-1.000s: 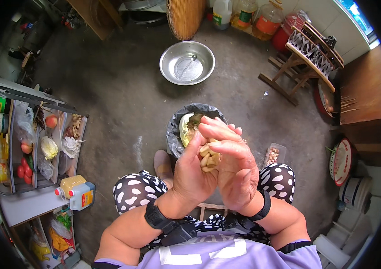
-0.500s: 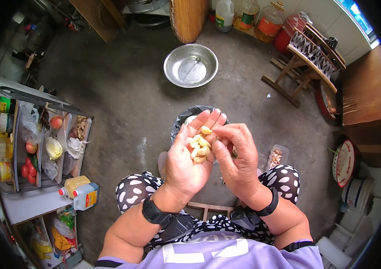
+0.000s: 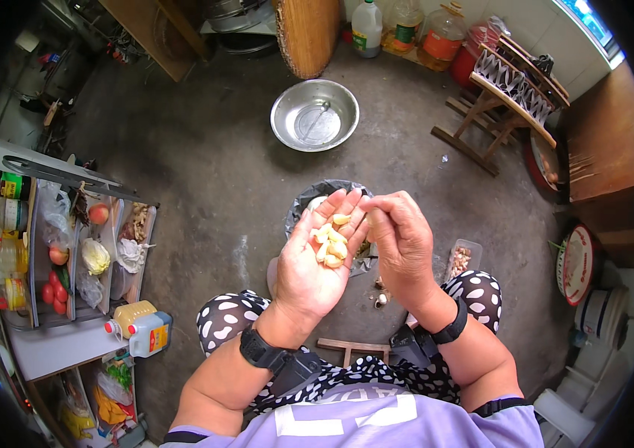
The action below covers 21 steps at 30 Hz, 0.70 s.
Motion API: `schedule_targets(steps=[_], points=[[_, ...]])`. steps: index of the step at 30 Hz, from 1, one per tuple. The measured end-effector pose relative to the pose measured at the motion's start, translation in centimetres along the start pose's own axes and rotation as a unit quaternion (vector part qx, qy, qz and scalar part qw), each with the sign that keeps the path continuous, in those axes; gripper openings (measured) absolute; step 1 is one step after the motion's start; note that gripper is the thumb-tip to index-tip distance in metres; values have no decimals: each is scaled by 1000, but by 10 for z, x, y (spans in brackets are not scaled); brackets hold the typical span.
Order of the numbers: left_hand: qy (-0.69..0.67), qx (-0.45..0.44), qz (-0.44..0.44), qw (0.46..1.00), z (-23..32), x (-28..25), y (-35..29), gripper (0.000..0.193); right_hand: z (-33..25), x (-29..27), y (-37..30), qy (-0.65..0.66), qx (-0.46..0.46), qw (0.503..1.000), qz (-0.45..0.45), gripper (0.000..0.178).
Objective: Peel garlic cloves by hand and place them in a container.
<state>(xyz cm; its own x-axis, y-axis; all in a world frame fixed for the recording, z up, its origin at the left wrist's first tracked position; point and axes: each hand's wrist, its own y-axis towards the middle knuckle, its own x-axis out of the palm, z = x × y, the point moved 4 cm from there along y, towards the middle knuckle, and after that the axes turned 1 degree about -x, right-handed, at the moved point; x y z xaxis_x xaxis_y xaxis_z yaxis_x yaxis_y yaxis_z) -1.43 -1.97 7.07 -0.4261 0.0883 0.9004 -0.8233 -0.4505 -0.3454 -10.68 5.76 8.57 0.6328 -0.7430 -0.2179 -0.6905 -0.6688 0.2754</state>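
My left hand (image 3: 315,278) lies palm up, slightly cupped, with several peeled garlic cloves (image 3: 331,242) heaped on its palm and fingers. Close by its fingertips, my right hand (image 3: 401,250) is closed in a pinch; whatever sits between thumb and forefinger is too small to make out. Beneath both hands stands a bin with a dark plastic liner (image 3: 298,205), mostly hidden by them. Beside my right knee, a clear plastic box (image 3: 463,260) holds small pinkish-brown pieces, perhaps unpeeled cloves. A whitish bulb-like piece (image 3: 381,300) lies on the floor below my right hand.
A metal basin (image 3: 287,138) with a spoon in it sits on the floor ahead. At the left is a shelf rack (image 3: 63,246) of vegetables and bottles, with two jugs (image 3: 150,334) beside it. A wooden folding chair (image 3: 507,97) stands at the far right, near large bottles (image 3: 440,37).
My right hand has drawn slightly up and right, off the cloves and toward the left fingertips, still pinched. The cloves stay in my left palm. The whole view has shifted a little.
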Motion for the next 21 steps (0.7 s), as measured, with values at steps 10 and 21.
schedule_targets(steps=[10, 21], points=[[-2, -26, 26, 999, -2, -14, 4, 40, 22, 2, 6, 148, 159, 974, -56, 17], [38, 21, 48, 998, 5, -19, 6, 36, 34, 4, -3, 431, 366, 824, -25, 26]])
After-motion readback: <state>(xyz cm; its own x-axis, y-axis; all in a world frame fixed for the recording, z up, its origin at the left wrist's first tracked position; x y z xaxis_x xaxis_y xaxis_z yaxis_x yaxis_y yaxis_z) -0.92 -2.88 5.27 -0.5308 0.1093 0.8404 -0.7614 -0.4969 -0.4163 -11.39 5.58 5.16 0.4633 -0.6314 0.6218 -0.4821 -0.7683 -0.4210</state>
